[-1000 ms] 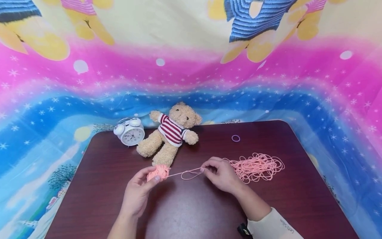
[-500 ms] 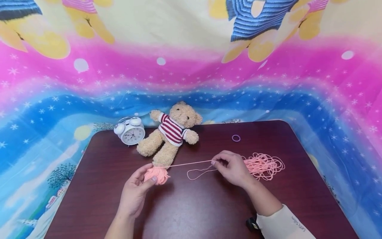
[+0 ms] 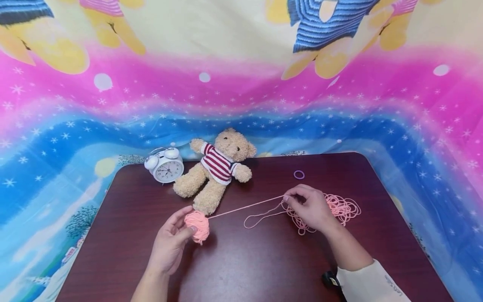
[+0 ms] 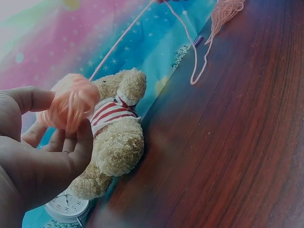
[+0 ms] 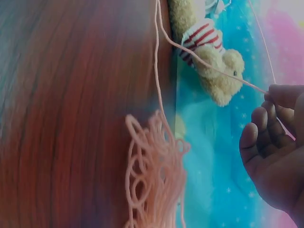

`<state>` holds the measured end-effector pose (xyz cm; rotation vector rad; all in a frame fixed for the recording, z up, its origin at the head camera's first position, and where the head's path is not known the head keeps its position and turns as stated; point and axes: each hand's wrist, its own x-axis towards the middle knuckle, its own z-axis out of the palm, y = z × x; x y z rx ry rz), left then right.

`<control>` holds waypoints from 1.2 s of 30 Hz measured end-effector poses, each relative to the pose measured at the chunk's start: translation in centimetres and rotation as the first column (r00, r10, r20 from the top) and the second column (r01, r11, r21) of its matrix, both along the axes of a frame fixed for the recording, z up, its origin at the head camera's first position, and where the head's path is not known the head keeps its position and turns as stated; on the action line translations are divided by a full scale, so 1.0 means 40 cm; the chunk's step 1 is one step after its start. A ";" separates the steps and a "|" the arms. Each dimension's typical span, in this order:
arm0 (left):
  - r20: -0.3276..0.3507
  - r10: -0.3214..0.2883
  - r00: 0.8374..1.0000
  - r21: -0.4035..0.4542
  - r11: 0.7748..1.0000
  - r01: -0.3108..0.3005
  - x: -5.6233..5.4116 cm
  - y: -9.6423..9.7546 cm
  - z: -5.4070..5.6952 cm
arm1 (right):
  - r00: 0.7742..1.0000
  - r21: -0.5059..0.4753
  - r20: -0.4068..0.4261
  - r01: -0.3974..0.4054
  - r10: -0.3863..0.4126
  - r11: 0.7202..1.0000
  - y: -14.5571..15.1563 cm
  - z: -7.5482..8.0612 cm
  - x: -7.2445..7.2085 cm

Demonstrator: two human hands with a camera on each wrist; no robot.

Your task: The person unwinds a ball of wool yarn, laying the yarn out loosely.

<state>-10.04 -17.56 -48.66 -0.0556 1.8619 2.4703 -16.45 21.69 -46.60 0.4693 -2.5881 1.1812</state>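
Observation:
A small ball of peach-pink yarn (image 3: 198,226) is held between the thumb and fingers of my left hand (image 3: 170,243), above the front of the table. From it a taut strand (image 3: 245,206) rises to the right. My right hand (image 3: 312,207) pinches that strand between thumb and forefinger. Below the pinch a slack loop of yarn (image 4: 194,71) hangs down and runs back to a loose heap of yarn (image 5: 156,175). In the head view this heap lies on the table, partly hidden behind my right hand.
A teddy bear (image 3: 218,167) in a striped shirt lies at the back of the dark table (image 3: 241,268), its foot close behind the yarn ball. Beside it stands a white alarm clock (image 3: 166,168). A purple ring (image 3: 299,174) lies at the back right. A printed cloth (image 3: 241,96) surrounds the table.
My right hand has moved right and slightly away from me, lengthening the taut strand. The yarn ball has turned in my left hand, which stays almost in place.

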 end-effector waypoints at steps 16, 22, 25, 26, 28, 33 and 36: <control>0.011 -0.051 0.999 -0.079 0.996 0.052 0.005 -0.020 -0.006 | 0.993 -0.006 -0.027 0.118 -0.118 0.993 0.107 0.024 -0.005; 0.029 -0.002 1.000 -0.105 0.994 0.005 0.003 -0.029 -0.007 | 0.987 0.011 -0.032 0.155 -0.154 0.988 0.150 0.021 0.002; 0.045 0.031 0.999 -0.082 0.996 -0.027 0.002 -0.030 -0.005 | 0.986 0.022 -0.028 0.165 -0.164 0.986 0.162 0.019 0.007; 0.047 0.043 0.998 -0.069 0.997 -0.040 0.001 -0.030 -0.004 | 0.986 0.023 -0.026 0.167 -0.167 0.986 0.165 0.018 0.008; 0.058 0.066 0.996 -0.049 0.997 -0.063 0.001 -0.029 0.000 | 0.985 0.026 -0.022 0.172 -0.172 0.985 0.167 0.016 0.011; 0.073 0.104 0.992 -0.008 0.995 -0.104 -0.002 -0.032 0.000 | 0.984 0.034 -0.009 0.178 -0.177 0.984 0.174 0.011 0.016; 0.067 0.127 0.990 0.041 0.991 -0.130 -0.004 -0.034 -0.003 | 0.982 0.047 -0.004 0.189 -0.189 0.981 0.183 0.009 0.020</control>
